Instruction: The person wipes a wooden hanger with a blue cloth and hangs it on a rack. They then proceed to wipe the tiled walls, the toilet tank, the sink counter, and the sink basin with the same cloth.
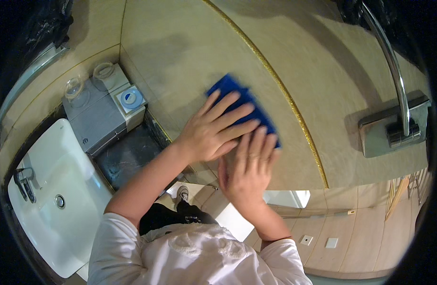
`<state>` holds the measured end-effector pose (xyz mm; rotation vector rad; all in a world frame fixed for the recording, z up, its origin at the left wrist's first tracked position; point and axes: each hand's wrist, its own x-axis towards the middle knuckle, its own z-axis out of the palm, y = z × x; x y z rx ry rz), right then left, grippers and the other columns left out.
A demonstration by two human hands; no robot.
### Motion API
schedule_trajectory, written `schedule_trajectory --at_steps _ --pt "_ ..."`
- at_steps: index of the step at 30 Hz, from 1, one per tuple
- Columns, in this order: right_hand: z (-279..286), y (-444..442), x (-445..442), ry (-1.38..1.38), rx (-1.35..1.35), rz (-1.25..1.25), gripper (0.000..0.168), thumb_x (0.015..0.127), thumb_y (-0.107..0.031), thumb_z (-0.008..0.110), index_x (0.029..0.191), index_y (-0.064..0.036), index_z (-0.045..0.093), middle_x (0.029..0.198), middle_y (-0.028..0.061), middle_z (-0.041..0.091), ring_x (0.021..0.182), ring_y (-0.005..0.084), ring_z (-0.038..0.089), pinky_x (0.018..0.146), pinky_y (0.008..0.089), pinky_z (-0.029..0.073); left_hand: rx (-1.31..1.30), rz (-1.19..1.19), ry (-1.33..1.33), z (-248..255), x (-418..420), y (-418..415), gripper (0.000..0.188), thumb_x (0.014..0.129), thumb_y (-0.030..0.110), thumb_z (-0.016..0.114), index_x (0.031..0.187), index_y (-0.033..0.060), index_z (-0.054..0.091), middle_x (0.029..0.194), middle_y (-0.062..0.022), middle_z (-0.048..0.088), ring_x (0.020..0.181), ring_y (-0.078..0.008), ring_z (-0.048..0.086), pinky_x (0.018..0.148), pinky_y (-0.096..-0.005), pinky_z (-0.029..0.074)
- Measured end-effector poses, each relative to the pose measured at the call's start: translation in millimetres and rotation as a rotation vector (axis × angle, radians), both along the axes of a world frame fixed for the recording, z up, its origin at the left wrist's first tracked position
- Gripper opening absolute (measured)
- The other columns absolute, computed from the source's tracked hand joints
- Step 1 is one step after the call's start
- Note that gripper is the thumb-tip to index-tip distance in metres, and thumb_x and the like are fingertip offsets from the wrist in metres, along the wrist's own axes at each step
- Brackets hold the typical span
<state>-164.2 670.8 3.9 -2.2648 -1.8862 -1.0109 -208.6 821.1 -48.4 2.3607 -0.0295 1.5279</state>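
Observation:
A blue cloth (pixel 236 98) lies against the beige tiled wall (pixel 190 64), blurred at its edges. My left hand (pixel 216 128) rests on it palm down with the fingers spread, pressing it to the tiles. Lower and to the right, my right hand (pixel 248 171) has its fingertips over the cloth's lower edge. Both hands are close together, the left thumb near the right fingers. Part of the cloth is hidden under the fingers. A gold trim strip (pixel 272 69) runs along the wall to the right of the cloth.
At left is a white washbasin (pixel 79 231) with a chrome faucet (pixel 25 185), beside a dark marble counter (pixel 122 160). A grey box (pixel 93 114) there bears glass cups (pixel 74 89) and a round blue-lidded container (pixel 131 99). A chrome wall fixture (pixel 396 131) with a curved bar projects at right.

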Motion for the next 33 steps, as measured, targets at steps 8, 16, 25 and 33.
schedule_trajectory --at_steps 8,16,25,33 --pt "-31.6 26.4 -1.5 -0.14 -0.04 -0.032 0.048 0.086 -0.021 0.05 0.124 0.008 0.049 0.137 0.024 0.042 0.131 0.0385 0.034 0.111 0.0458 0.018 -0.084 0.08 -0.011 -44.5 1.7 12.6 0.043 0.08 0.024 0.058 0.122 0.0166 0.057 0.139 -0.0117 0.04 0.133 -0.0388 0.027 0.107 -0.0584 0.02" --pt "-102.7 14.5 3.1 -0.024 -0.242 0.11 0.053 0.077 -0.016 0.058 0.121 0.011 0.049 0.134 0.026 0.043 0.128 0.0397 0.038 0.106 0.0478 0.028 -0.209 0.102 0.141 -131.7 -17.8 -4.3 0.047 0.076 0.019 0.063 0.122 0.0141 0.056 0.137 -0.013 0.041 0.132 -0.0384 0.029 0.106 -0.0579 0.025" --pt "18.4 86.4 -16.4 -0.098 0.134 0.012 0.055 0.076 -0.014 0.058 0.123 0.013 0.046 0.137 0.0309 0.036 0.13 0.0466 0.031 0.106 0.0542 0.023 -0.011 0.112 -0.137 17.6 -2.2 69.5 0.045 0.082 0.02 0.054 0.127 0.0167 0.053 0.143 -0.0086 0.036 0.135 -0.0356 0.026 0.109 -0.0533 0.019" --pt "-72.1 75.0 -7.5 -0.083 -0.109 0.115 0.046 0.08 -0.013 0.05 0.118 0.012 0.052 0.137 0.0266 0.04 0.131 0.0396 0.034 0.108 0.0481 0.025 -0.235 0.204 0.061 -97.8 -15.5 41.2 0.044 0.083 0.017 0.052 0.127 0.0073 0.051 0.143 -0.0158 0.034 0.135 -0.0385 0.024 0.11 -0.0518 0.02"
